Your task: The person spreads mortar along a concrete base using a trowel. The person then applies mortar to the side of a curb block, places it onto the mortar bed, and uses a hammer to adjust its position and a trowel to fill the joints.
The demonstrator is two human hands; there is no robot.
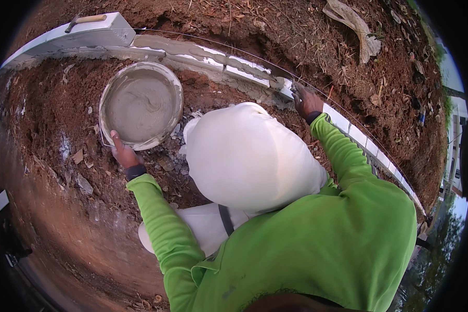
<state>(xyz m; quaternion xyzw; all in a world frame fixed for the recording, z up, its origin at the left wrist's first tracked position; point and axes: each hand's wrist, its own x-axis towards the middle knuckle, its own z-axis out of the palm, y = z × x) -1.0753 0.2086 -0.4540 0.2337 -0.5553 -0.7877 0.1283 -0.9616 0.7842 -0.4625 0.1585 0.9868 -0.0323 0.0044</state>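
A round bucket [178, 93] of wet grey mortar [143, 104] stands on the soil at the left. My left hand [125, 151] grips its near rim, with the thumb over the edge. On the right, my right hand [307, 102] is closed around what looks like a trowel [284, 86]; its handle is mostly hidden by my fingers. The trowel's blade is at the top of a low row of white blocks [340, 120]. Grey mortar [192, 52] lies along the row's top to the left of that hand, with white block showing through in patches.
A larger white block [109, 34] sits on the row at the far left, with a wooden-handled hammer [86, 21] on top. A taut string [218, 42] runs along the row. Beyond it are loose red soil and a dry husk [356, 28]. My white-clothed knee [249, 156] is between my arms.
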